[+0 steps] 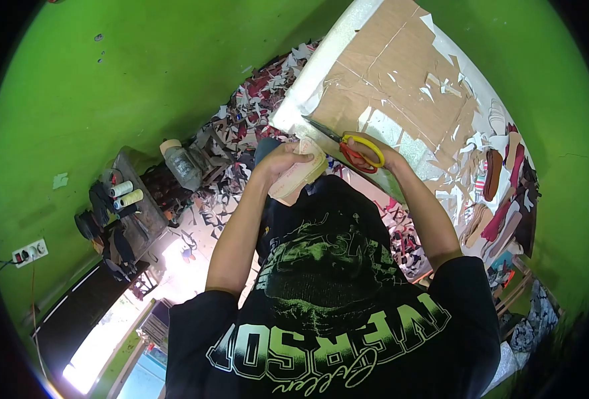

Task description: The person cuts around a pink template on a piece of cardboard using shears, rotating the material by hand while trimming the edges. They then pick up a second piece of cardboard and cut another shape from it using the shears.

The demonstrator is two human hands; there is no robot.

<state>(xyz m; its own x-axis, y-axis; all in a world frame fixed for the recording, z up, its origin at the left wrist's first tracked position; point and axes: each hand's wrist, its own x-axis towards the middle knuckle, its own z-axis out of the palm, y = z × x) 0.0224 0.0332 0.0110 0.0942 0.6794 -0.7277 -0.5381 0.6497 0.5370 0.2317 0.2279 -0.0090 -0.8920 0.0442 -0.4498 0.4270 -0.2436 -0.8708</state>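
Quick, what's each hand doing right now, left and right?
Left hand: closed, holding a pale strip of material.
Right hand: closed, holding the yellow-handled scissors over the strip's edge.

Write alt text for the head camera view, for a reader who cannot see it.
A person's right hand holds yellow-and-red-handled scissors next to a pale strip of material gripped in the left hand. Beyond the hands lies a board covered in brown paper, with scraps littering the floor beside a green wall.
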